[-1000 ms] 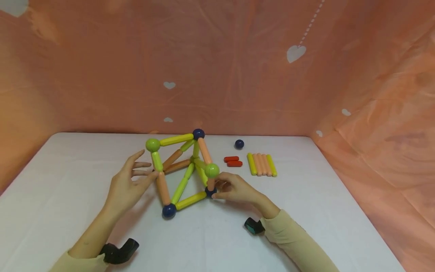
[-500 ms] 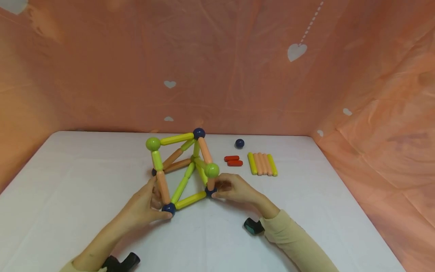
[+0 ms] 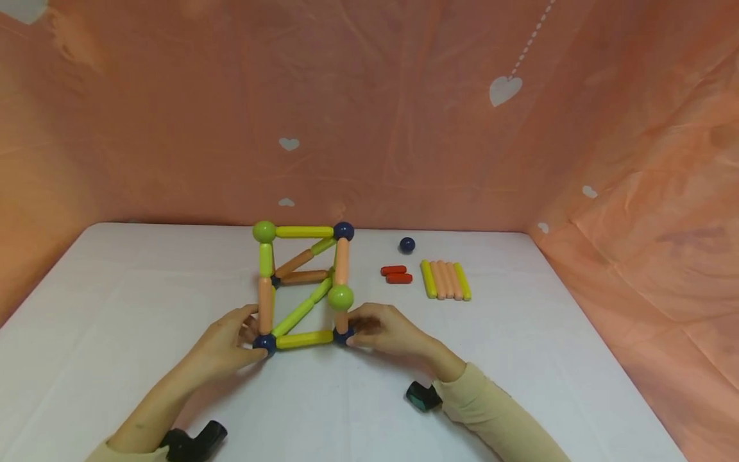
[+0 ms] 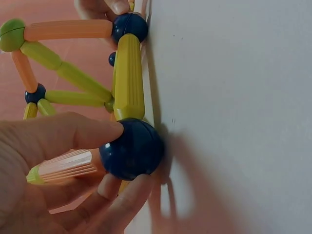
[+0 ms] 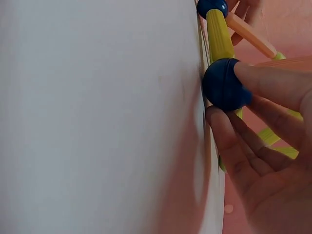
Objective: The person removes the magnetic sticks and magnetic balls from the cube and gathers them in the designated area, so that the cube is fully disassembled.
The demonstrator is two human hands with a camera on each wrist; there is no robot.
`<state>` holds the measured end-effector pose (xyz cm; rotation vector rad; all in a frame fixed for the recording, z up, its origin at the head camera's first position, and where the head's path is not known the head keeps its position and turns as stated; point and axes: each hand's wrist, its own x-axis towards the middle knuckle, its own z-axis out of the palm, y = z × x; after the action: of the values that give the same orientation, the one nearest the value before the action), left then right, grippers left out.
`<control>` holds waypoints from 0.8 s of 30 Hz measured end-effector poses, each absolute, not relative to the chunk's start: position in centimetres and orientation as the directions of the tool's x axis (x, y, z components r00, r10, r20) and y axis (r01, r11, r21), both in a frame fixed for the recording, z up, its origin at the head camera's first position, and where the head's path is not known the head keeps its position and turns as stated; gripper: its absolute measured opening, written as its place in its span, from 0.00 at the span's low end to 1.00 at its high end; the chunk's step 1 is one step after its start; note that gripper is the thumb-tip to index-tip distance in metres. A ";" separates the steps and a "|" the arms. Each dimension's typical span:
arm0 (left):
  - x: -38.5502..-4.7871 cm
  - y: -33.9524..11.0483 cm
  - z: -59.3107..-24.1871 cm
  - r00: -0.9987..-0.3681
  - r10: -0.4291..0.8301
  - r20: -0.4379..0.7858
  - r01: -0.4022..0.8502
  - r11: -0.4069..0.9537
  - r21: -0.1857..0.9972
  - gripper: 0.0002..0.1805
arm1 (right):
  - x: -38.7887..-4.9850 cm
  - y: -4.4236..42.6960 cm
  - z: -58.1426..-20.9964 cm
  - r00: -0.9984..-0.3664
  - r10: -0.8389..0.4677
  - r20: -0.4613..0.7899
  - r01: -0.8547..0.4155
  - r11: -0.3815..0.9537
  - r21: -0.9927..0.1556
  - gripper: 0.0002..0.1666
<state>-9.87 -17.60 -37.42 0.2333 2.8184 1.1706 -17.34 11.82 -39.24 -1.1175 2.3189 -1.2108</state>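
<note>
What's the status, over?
Left hand gripping near-left blue ball; right hand gripping near-right blue ball. Stick-and-ball frame between them. Loose sticks right, clear of hands.

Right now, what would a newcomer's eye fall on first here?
Probably the box-like frame of yellow, green and peach rods with blue and green balls on the white table. A left hand and right hand pinch its near bottom blue balls. Right of it lie two short red rods.

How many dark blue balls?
5: one ball in the left hand, another in the right hand, two on the multicoloured stick frame (upper right, rear left), one loose, rightmost. Others may hide.
</note>
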 end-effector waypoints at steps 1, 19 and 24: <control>-9.9 -17.6 -37.4 -0.985 0.171 -0.016 0.110 0.698 0.708 0.39 | -17.3 11.8 -39.3 -0.655 -0.750 0.088 -0.503 0.347 -0.791 0.20; -9.9 -11.8 -35.5 -0.957 0.053 0.287 0.281 0.434 0.856 0.24 | -17.9 12.5 -35.8 -0.741 -0.624 0.247 -0.540 0.336 -0.772 0.15; -10.8 -11.0 -36.5 -0.974 0.131 0.187 0.217 0.275 0.937 0.24 | -17.2 12.1 -34.6 -0.756 -0.508 0.412 -0.567 0.194 -0.800 0.13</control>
<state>-10.81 -10.95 -36.48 0.3506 2.5652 1.9044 -17.20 12.08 -34.55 -1.1137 2.4696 -1.6974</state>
